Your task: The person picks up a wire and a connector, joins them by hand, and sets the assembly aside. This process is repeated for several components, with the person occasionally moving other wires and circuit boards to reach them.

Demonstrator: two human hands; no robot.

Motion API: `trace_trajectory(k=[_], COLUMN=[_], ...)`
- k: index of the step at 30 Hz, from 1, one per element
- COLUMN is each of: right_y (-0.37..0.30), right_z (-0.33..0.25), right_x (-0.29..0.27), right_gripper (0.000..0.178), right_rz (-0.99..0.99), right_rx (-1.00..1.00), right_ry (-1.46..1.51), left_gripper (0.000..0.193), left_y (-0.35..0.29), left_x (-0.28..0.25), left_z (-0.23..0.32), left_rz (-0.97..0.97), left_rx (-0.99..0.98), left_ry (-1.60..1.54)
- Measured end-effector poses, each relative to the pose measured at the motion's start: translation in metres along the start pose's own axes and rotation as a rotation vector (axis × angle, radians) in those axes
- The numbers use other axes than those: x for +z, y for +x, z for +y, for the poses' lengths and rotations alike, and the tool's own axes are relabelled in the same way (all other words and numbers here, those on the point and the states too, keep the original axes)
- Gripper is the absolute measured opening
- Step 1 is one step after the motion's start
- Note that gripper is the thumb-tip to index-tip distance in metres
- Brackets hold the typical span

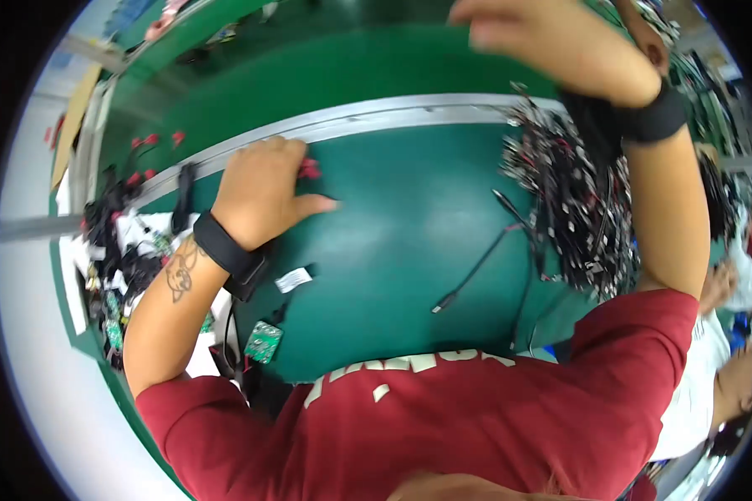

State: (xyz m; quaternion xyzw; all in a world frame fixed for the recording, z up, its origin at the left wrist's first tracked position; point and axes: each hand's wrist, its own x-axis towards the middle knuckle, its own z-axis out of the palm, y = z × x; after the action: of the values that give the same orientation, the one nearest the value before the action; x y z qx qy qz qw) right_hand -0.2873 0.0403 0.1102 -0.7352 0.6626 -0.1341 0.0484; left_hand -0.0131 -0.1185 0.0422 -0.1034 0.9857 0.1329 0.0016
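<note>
My left hand point(263, 188) lies at the metal rail point(393, 113) along the green mat's far edge. Its thumb stretches out to the right and its fingers bend down over the rail; nothing shows in its grasp. Small red connectors point(309, 169) sit beside its fingers. My right hand point(551, 42) is raised at the far right, over the green surface beyond the rail. It is blurred, with finger and thumb apart and nothing visible between them. Beneath my right wrist lies a big bundle of black cables point(576, 192) with metal ends. A single black cable point(476, 271) lies left of it.
A green circuit board point(263, 341) and a white label point(293, 280) rest at the near left of the mat point(393, 225). Black leads and boards point(117, 242) pile up at the left. Red-tipped pieces point(150, 139) lie beyond the rail. Another person point(727, 367) sits at the right.
</note>
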Motion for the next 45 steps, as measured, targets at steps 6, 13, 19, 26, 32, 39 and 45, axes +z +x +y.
trace_trajectory(k=[6,13,19,26,32,39,45], right_y=[-0.086,-0.093,-0.133,-0.123,-0.060,-0.071,-0.089], right_z=[-0.108,-0.168,-0.171,-0.162,-0.160,-0.137,-0.129], right_x=[0.038,0.095,0.090,0.105,0.141,0.110,0.100], right_gripper=[0.012,0.015,0.019,0.014,0.012,0.008,0.011], right_rz=[-0.469,-0.366,-0.185,0.135,0.077,0.297,0.410], right_rx=[-0.031,-0.022,-0.133,0.244,0.053,0.389,0.632], right_ry=[-0.110,0.018,0.226,0.102,0.082,1.504,1.537], left_gripper=[0.025,0.035,0.034,0.022,0.023,0.027,0.022], left_y=[0.001,0.010,0.006,-0.003,0.018,0.041,0.011], left_x=[0.013,0.031,0.051,0.072,0.019,0.063,0.095], left_z=[0.003,0.060,0.079,0.068,0.020,0.057,0.105], left_rz=[-0.011,0.546,0.151,0.110,0.051,0.925,0.604], left_rx=[-0.072,-0.146,-0.306,-0.162,-0.205,-0.379,-0.082], left_ry=[-0.294,-0.375,-0.938,-0.978,-0.683,-0.331,-0.979])
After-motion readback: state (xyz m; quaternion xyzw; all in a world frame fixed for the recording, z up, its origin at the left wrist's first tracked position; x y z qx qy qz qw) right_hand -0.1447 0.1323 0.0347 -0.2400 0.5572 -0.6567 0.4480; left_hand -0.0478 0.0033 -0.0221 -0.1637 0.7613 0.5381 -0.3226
